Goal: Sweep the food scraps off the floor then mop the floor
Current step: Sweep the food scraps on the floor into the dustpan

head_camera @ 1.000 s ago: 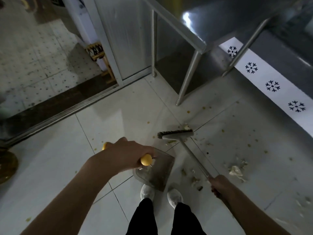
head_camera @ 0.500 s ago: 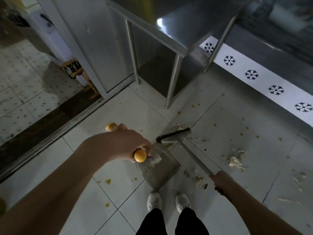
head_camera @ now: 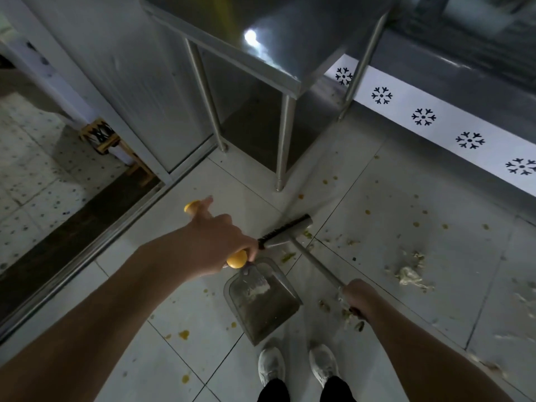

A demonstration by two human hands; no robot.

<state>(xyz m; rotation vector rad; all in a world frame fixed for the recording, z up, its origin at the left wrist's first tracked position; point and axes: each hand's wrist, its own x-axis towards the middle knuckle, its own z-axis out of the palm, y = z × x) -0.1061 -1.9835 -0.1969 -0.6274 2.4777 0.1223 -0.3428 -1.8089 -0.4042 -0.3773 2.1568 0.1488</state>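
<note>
Yellow-handled dustpan (head_camera: 261, 300), gripped by left hand (head_camera: 214, 242), lies beside right hand (head_camera: 356, 294) gripping broom (head_camera: 311, 258) (head forward).

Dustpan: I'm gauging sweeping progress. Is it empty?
No, pale scraps lie inside the dustpan, near its handle end.
</note>
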